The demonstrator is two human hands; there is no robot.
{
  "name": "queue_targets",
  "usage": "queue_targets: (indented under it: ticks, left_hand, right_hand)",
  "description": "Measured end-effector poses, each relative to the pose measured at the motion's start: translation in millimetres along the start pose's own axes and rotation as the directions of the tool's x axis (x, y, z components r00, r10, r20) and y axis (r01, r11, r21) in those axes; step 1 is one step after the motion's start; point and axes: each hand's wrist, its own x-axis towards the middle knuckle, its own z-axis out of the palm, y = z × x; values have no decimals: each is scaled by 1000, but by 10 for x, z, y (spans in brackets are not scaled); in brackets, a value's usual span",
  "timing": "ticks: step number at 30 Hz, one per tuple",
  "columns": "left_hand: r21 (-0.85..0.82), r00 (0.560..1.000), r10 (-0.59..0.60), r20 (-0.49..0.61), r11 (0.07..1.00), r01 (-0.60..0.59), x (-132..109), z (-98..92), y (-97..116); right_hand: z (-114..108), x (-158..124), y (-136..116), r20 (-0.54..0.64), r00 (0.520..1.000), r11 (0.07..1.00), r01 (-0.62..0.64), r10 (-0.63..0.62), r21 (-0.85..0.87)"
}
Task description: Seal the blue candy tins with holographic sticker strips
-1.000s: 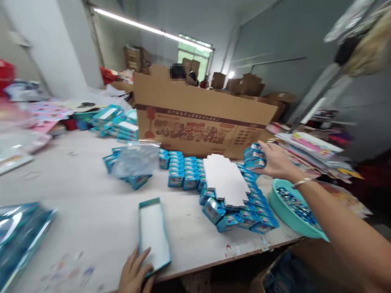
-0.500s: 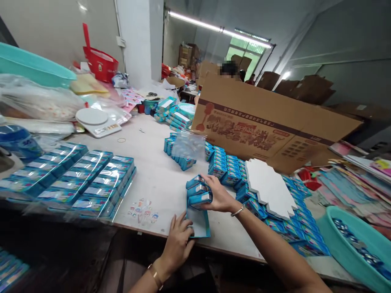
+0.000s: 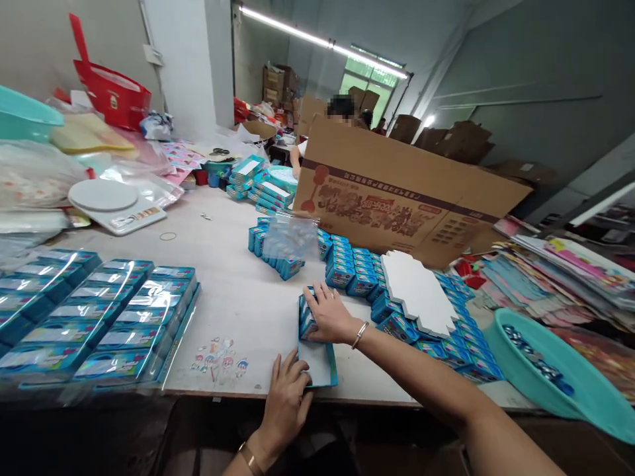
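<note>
An open, shallow blue display box (image 3: 317, 363) lies near the table's front edge, its white inside bare at the near end. My left hand (image 3: 288, 396) holds its near left corner, fingers over the wall and thumb at the front. At the far end, small blue boxes (image 3: 306, 324) stand in a row inside it. Over them lies my right hand (image 3: 328, 317), fingers across the far side and thumb at the near side, closed around the row and hiding most of it. Many matching small boxes (image 3: 340, 271) stand in rows just to the right.
A white foam sheet (image 3: 417, 291) rests on the small boxes. Behind them stands a large carton (image 3: 397, 192). Plastic-wrapped filled boxes (image 3: 119, 311), a scale (image 3: 116, 205) and a clear bag (image 3: 292, 238) are on the table. A turquoise basin (image 3: 555, 377) sits right; a person (image 3: 297, 155) is behind.
My right hand has set the row of small boxes down into the far end of the display box and flattened over them. My left hand stays at the corner. The view has turned slightly right.
</note>
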Motion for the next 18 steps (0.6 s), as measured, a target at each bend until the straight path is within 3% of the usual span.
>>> queue_targets:
  ticks: [6,10,12,14,16,18]
  left_hand:
    - [-76,1000,-17,22,997,18,-83,15,-59]
    - [-352,967,-229,-113,919,177,180,-23,-79]
    - [-578,908,-404,-108,769,273,502,-25,-81]
    - [-761,829,-560,-4,539,360,872,7,-90]
    - [-866,742,-656,137,284,411,1190,70,-102]
    - [-907,709,-657,256,90,411,1388,143,-114]
  right_hand:
    - [-123,-38,255,130,991,987,17,-38,160]
    - [-90,-106,296,63,997,976,39,-54,216]
    - [19,-175,336,-33,997,946,73,-66,316]
    - [182,-230,384,-169,986,867,88,-5,490]
    - [374,-236,404,-258,952,690,77,163,720]
    - [554,-179,368,-229,910,410,74,346,909]
